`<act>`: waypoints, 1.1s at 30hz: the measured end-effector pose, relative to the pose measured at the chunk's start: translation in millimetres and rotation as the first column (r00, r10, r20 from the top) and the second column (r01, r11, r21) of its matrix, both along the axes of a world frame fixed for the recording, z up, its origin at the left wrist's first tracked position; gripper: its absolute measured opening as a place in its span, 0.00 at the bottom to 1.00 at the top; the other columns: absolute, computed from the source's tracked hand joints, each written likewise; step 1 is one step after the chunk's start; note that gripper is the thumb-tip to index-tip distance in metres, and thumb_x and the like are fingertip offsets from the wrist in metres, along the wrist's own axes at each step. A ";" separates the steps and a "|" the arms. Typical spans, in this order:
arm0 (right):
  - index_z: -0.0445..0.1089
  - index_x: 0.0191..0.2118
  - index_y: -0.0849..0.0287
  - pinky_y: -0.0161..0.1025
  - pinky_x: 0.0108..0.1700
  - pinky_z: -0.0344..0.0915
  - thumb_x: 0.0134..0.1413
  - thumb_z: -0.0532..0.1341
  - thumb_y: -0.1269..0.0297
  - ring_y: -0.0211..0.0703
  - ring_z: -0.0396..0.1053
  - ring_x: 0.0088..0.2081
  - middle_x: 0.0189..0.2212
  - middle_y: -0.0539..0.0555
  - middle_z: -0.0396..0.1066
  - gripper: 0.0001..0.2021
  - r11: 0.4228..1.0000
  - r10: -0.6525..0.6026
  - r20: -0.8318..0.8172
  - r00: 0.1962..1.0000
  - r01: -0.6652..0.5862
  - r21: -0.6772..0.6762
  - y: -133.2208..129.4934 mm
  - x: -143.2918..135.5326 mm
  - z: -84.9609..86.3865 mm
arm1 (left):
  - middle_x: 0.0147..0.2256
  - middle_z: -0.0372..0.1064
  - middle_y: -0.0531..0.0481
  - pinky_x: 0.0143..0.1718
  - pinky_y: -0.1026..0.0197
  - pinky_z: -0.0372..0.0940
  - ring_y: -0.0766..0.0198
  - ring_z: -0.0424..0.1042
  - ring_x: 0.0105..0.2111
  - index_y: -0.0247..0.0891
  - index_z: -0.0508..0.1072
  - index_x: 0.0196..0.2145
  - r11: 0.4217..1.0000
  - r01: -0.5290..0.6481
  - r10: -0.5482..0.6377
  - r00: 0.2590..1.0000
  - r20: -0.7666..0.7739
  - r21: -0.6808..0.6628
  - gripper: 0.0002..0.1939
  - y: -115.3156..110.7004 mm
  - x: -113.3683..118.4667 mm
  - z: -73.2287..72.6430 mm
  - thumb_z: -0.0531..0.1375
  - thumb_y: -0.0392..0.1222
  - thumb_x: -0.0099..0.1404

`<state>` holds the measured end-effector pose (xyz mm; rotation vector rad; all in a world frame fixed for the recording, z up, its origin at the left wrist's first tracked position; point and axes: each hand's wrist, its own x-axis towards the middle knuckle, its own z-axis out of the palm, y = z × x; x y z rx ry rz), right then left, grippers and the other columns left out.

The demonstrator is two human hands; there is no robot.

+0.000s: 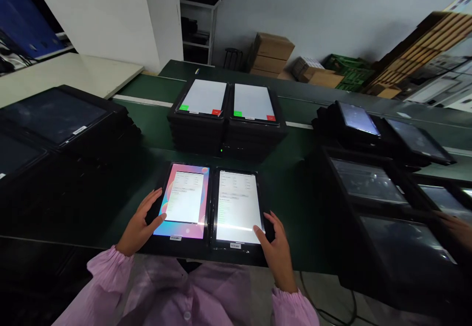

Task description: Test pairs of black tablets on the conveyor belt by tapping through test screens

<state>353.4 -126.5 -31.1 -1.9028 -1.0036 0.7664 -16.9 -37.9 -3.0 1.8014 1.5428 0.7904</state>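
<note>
Two tablets [183, 203] are lying near the desk [295, 227] edge, room alongside. Left hand [138, 223] and right hand [276, 248] are clasping their tray's [239, 256] sides.

Two lit tablets [238, 205] are sitting down at 6 o'clock, plus one left hand [139, 225] showing at 8 and one right hand [276, 247] at 5. Two white-screened tablets [204, 96] are glowing up at 12, rocking two green blocks [184, 107] and two red blocks [271, 118] lol. Two dark tablets [61, 114] are lying at 9, at least five more tablets [409, 245] are crowding 3 to 4, and one co-worker's hand [459, 228] is poking in near 4.
</note>
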 end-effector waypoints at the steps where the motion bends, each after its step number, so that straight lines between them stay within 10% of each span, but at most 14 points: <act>1: 0.67 0.55 0.55 0.56 0.61 0.57 0.52 0.62 0.41 0.61 0.55 0.63 0.64 0.60 0.55 0.30 1.000 0.004 0.001 1.000 -0.004 -0.006 -0.2 0.2 -0.2 | 0.66 0.53 0.47 0.66 0.42 0.50 0.49 0.50 0.67 0.46 0.59 0.64 1.000 -0.008 0.008 1.000 0.006 -0.004 0.34 -0.2 0.4 0.3 0.56 0.61 0.65; 13: 0.65 0.59 0.52 0.56 0.60 0.60 0.52 0.62 0.41 0.61 0.52 0.65 0.67 0.58 0.51 0.32 0.998 0.056 -0.089 0.994 -0.059 -0.031 -5.4 5.2 6.7 | 0.66 0.53 0.48 0.66 0.45 0.52 0.51 0.51 0.67 0.45 0.58 0.65 1.000 0.004 -0.005 0.999 -0.049 -0.005 0.34 0.7 -3.4 -0.9 0.53 0.61 0.67; 20: 0.59 0.64 0.51 0.58 0.65 0.51 0.44 0.67 0.42 0.60 0.46 0.68 0.69 0.56 0.44 0.41 0.968 0.227 -0.041 0.973 -0.230 -0.099 -15.4 16.6 12.4 | 0.71 0.35 0.42 0.65 0.37 0.47 0.42 0.38 0.69 0.47 0.46 0.69 0.943 0.293 -0.313 0.942 -0.124 -0.157 0.52 1.6 -22.0 5.7 0.66 0.61 0.56; 33: 0.66 0.50 0.58 0.63 0.57 0.56 0.40 0.65 0.33 0.72 0.58 0.59 0.62 0.66 0.58 0.38 0.983 -0.020 0.094 0.995 0.037 -0.178 16.2 4.5 4.1 | 0.65 0.55 0.45 0.66 0.46 0.50 0.51 0.54 0.65 0.45 0.60 0.63 0.999 -0.044 0.043 0.999 -0.020 -0.023 0.33 -6.7 2.5 -7.4 0.61 0.54 0.64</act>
